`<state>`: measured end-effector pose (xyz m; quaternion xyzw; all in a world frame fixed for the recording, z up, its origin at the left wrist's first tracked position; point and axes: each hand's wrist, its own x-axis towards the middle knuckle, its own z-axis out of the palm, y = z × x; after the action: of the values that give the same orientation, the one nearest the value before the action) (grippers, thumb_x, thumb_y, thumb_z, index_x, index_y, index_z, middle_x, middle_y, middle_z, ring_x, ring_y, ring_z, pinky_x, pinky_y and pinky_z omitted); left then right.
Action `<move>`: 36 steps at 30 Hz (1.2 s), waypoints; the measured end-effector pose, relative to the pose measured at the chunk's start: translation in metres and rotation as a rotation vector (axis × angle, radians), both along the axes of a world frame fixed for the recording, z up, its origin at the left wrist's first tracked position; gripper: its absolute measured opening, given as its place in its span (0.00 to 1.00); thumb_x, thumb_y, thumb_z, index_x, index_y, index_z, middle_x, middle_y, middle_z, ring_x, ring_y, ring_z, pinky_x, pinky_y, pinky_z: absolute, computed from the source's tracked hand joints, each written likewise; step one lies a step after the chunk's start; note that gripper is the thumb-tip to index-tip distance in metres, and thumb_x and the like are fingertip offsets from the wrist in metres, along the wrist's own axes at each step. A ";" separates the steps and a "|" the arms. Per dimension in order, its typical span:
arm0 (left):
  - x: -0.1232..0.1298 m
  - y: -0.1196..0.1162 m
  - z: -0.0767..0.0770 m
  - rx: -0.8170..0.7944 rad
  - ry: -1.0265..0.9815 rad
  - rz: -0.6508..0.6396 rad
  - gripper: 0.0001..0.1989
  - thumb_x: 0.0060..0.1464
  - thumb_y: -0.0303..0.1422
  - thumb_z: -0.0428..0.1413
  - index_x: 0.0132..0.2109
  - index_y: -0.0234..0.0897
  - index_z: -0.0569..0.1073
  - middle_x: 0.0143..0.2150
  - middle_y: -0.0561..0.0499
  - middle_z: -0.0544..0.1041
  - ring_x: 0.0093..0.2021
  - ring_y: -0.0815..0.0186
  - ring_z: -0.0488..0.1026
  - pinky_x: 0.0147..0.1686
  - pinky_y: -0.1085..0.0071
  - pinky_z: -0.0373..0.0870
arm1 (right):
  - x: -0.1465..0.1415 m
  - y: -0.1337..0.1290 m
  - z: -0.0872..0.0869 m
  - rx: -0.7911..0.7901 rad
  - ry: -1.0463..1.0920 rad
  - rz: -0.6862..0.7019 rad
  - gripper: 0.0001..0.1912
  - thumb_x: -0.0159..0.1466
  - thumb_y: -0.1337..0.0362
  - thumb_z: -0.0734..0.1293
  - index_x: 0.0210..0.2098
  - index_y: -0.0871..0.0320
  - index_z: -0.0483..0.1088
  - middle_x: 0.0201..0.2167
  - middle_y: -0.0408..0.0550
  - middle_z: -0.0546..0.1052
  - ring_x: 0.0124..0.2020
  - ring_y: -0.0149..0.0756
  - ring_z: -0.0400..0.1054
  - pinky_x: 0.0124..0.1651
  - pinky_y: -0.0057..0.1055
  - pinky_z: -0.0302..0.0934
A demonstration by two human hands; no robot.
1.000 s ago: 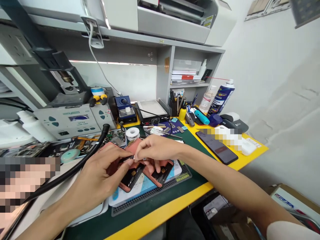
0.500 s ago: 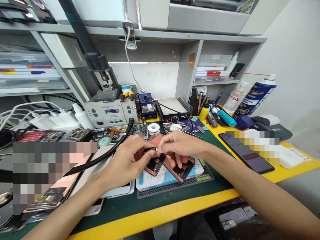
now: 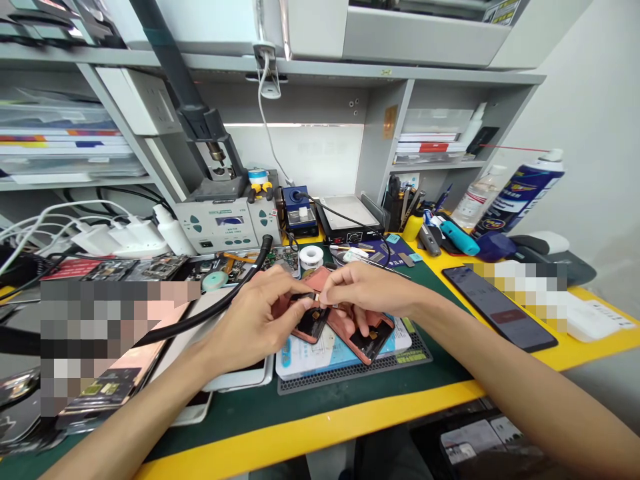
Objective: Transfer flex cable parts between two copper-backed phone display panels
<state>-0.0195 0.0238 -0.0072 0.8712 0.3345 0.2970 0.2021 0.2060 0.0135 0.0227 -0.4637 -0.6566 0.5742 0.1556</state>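
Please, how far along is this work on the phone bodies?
Done, it seems: two copper-pink phone bodies lie open, dark insides showing. In hand: the left hand and right hand pinch a small dark part between them. Left: neither body looks closed yet.

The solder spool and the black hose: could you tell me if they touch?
Apart: the head view shows a circuit board lying between the solder spool and the black hose.

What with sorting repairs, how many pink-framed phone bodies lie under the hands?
2: one phone body below the left hand, another below the right hand at. The hands may hide more.
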 end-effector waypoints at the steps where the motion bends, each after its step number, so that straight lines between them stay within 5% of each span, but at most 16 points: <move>1: 0.000 0.000 0.000 -0.005 -0.001 0.002 0.11 0.62 0.37 0.55 0.48 0.43 0.78 0.34 0.50 0.72 0.34 0.64 0.72 0.36 0.66 0.77 | 0.000 0.000 0.000 -0.002 0.003 -0.002 0.14 0.63 0.57 0.64 0.29 0.61 0.71 0.20 0.43 0.76 0.12 0.25 0.65 0.12 0.17 0.54; 15: -0.002 0.000 0.005 -0.032 -0.035 -0.004 0.10 0.61 0.38 0.55 0.46 0.41 0.78 0.33 0.52 0.70 0.31 0.68 0.70 0.29 0.73 0.71 | 0.001 0.001 0.000 0.015 0.009 0.017 0.14 0.64 0.57 0.63 0.27 0.61 0.70 0.21 0.45 0.76 0.14 0.27 0.67 0.14 0.18 0.56; 36: -0.004 0.002 0.014 -0.020 -0.075 0.033 0.10 0.61 0.38 0.56 0.44 0.41 0.79 0.34 0.52 0.72 0.32 0.68 0.69 0.33 0.71 0.69 | 0.003 0.004 -0.001 -0.056 0.202 -0.042 0.10 0.62 0.60 0.68 0.31 0.62 0.72 0.23 0.47 0.77 0.19 0.30 0.70 0.20 0.23 0.66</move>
<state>-0.0240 0.0257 0.0068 0.8518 0.3442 0.3292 0.2183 0.2091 0.0175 0.0218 -0.4212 -0.6115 0.6328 0.2197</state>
